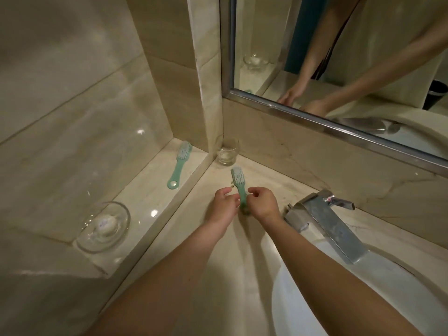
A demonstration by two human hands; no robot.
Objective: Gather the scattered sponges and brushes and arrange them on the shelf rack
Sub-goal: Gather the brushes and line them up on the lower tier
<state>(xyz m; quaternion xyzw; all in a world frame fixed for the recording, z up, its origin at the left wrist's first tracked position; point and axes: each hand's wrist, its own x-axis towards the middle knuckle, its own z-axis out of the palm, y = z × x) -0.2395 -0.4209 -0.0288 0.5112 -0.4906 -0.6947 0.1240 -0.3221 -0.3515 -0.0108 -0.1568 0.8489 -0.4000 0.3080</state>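
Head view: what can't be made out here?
- Brush handle end: hidden between the left hand and right hand; which one grips it is unclear.
- Shelf rack and sponges: none inside the frame.
- Sink: cut off by the right and bottom edges.
- Item in the glass dish: its print is too small to read.

No readable text, labels, brands or numbers anywhere. Only candidate: the soap point(105, 224) in the glass dish point(90, 246) has a small bluish-pink mark on top, too blurred to read.
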